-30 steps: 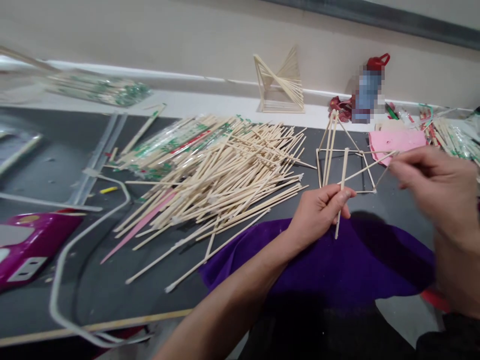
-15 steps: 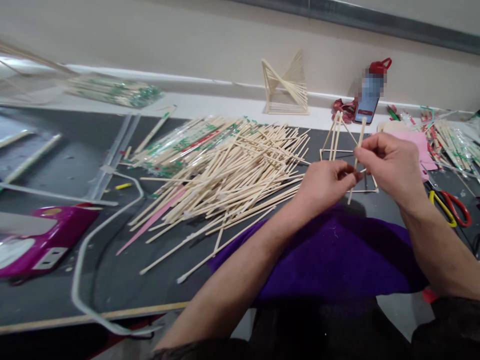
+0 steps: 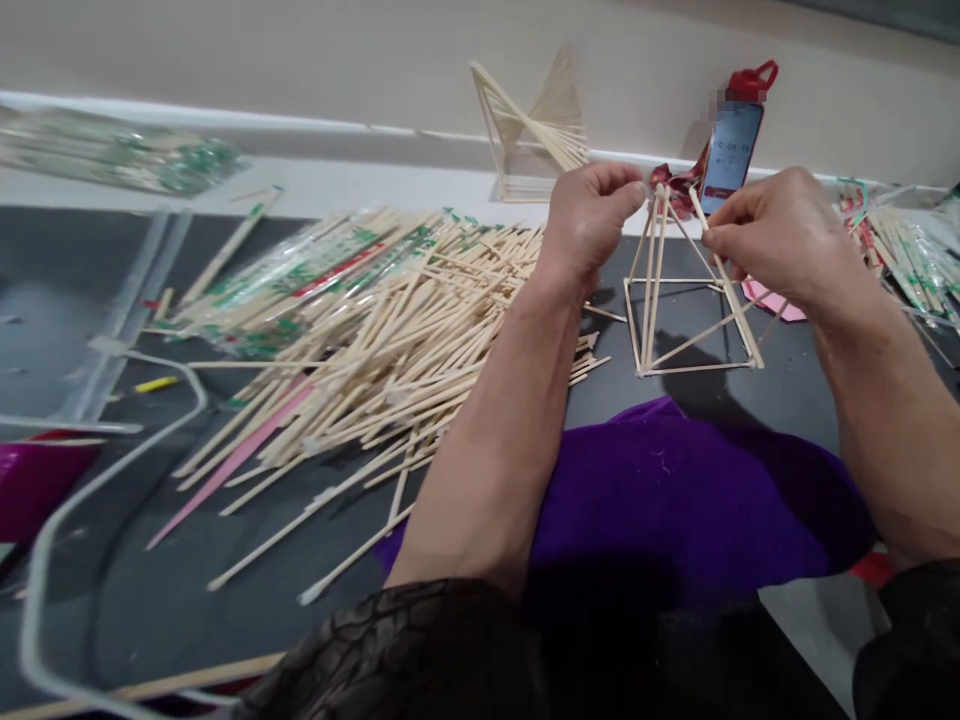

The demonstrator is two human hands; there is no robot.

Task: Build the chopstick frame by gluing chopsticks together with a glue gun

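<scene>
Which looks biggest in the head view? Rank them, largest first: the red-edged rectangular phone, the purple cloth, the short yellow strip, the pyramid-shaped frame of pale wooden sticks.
1. Purple cloth
2. Pyramid-shaped frame of pale wooden sticks
3. Red-edged rectangular phone
4. Short yellow strip

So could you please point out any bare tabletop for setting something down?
At lower left, between the white cord and loose sticks; a narrower strip separates the stick frame from the purple cloth. Mid-table is crowded with sticks and wrapped packets, as is the frame's top, between left hand and right hand.
</scene>
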